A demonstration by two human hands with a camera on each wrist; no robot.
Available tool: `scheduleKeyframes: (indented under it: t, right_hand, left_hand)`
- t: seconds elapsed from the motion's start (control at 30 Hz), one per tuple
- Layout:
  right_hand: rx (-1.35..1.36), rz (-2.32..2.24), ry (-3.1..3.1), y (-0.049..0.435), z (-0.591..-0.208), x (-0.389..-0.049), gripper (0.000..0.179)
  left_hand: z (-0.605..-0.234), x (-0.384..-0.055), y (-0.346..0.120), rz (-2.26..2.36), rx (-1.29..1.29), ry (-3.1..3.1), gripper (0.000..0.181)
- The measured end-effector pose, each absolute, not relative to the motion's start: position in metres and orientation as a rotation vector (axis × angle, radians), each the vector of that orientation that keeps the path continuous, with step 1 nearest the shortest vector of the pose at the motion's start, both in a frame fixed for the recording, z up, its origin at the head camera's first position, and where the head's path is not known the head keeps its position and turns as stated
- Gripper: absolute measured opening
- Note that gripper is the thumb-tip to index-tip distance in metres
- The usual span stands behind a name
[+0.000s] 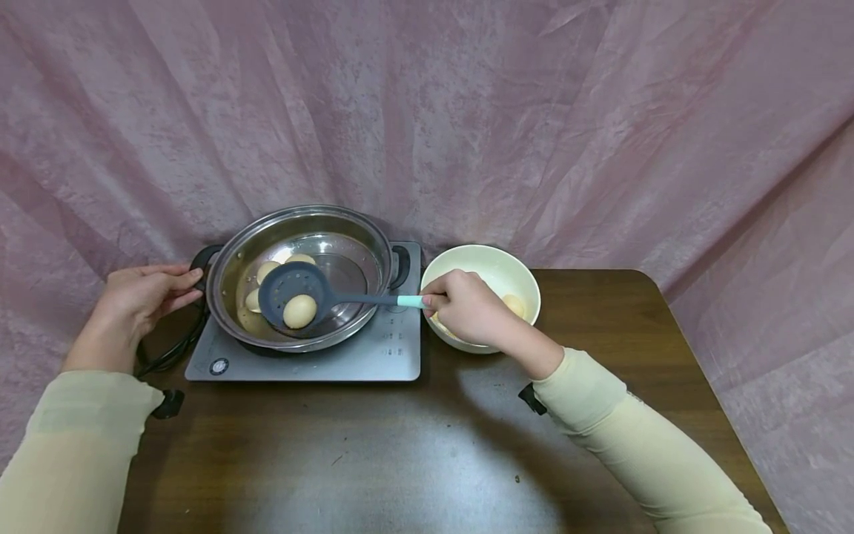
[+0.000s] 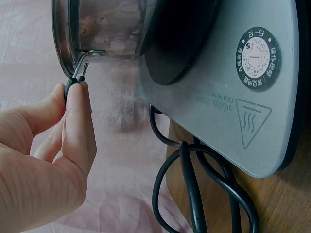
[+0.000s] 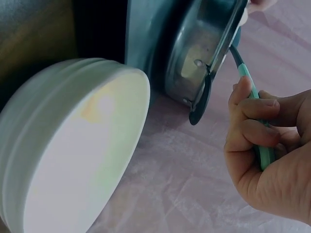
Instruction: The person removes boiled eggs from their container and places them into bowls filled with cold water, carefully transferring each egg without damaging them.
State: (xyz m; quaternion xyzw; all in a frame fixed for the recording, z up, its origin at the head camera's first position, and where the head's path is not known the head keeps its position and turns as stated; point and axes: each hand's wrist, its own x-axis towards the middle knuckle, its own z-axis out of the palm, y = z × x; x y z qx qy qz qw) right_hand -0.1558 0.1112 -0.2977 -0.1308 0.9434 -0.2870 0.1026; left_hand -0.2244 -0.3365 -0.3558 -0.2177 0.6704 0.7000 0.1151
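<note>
Loads of room up front: the surface [image 1: 300, 460] in front of the stove [image 1: 267, 365] is wide open, except where the right sleeve [image 1: 620, 415] cuts across. There's a bare strip right of the bowl [image 1: 490, 265] too. Going round the back is a no-go, the curtain [image 1: 427, 111] hangs close behind pot [image 1: 308, 225] and bowl. The spoon [image 1: 347, 298] bridges the gap between those two, and the right hand [image 1: 460, 308] sits over the bowl's front left. Left side's tight: left hand [image 1: 150, 293] on the pot handle [image 1: 202, 259], cord [image 2: 192, 194] looped beside the stove. The pot's back right is open from above.
</note>
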Motion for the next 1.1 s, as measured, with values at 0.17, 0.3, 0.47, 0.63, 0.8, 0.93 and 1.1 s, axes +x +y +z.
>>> scheduleKeyframes:
  t: [0.17, 0.3, 0.47, 0.63, 0.8, 0.93, 1.1]
  right_hand:
    - [-0.341, -0.881, 2.787, 0.116, -0.294, -0.157, 0.018]
    - [-0.306, -0.881, 2.791, 0.121, -0.293, -0.158, 0.017]
    - [-0.294, -0.872, 2.800, 0.126, -0.290, -0.158, 0.017]
    - [-0.291, -0.897, 2.795, 0.134, -0.287, -0.159, 0.019]
    - [-0.273, -0.907, 2.803, 0.146, -0.281, -0.160, 0.021]
    - [-0.250, -0.918, 2.819, 0.159, -0.274, -0.160, 0.020]
    - [-0.214, -0.926, 2.844, 0.180, -0.267, -0.158, 0.019]
  left_hand:
    - [-0.356, -0.225, -0.337, 2.063, -0.650, 1.950, 0.022]
    - [-0.356, -0.225, -0.338, 2.059, -0.645, 1.957, 0.022]
    - [-0.357, -0.225, -0.340, 2.065, -0.644, 1.949, 0.021]
    - [-0.358, -0.224, -0.341, 2.069, -0.653, 1.946, 0.021]
    - [-0.358, -0.223, -0.342, 2.063, -0.656, 1.948, 0.019]
    - [-0.358, -0.223, -0.342, 2.067, -0.664, 1.947, 0.018]
    - [-0.356, -0.221, -0.343, 2.064, -0.656, 1.959, 0.019]
